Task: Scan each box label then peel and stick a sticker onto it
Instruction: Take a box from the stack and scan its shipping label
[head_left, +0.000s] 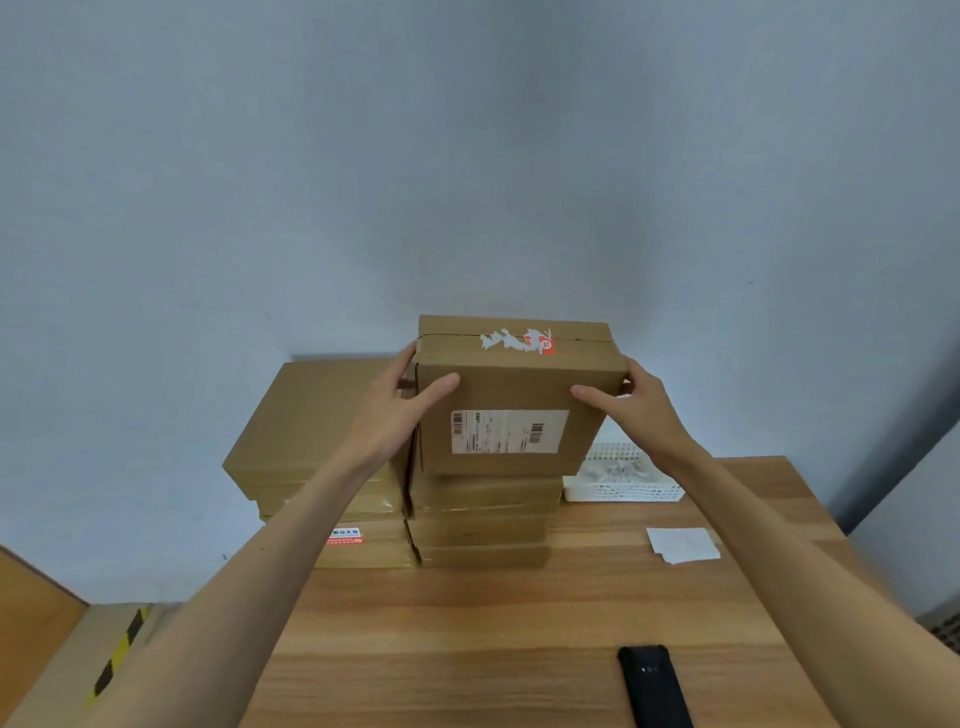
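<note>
Hands grip top box above the stack.
Left hand and right hand clasp its sides, label facing the camera.

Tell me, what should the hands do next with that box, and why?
Probably lower the cardboard box onto the bare wooden table in front. Both hands, left hand and right hand, hold its sides above the stack, and the black scanner lies untouched, so neither hand is free to scan the label.
</note>
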